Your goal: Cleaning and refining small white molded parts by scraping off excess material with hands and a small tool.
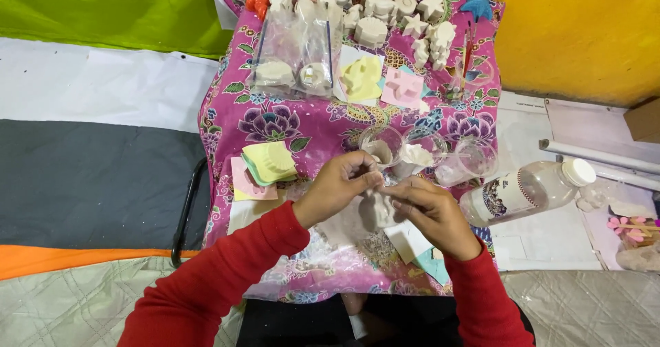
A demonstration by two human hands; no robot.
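Overhead view of a small table covered by a magenta floral cloth point(289, 123), set against a wall draped in green fabric point(103, 6) on the left and yellow fabric point(570, 30) on the right. At centre near, the left hand point(337, 185) and right hand point(433, 213), both in red sleeves, grasp between their fingertips a small grey-white plaster figure point(378, 213) held just above the cloth. Just beyond the hands stand three clear plastic cups point(426, 154). At the far edge lie many white plaster casts point(405, 10) and a clear bag point(295, 51) holding more. Coloured moulds point(265, 168) lie left of the hands. To the right, a clear bottle with a white cap point(529, 189) lies on its side on white sheets. The floor at left shows white, grey and orange bands point(89, 182).
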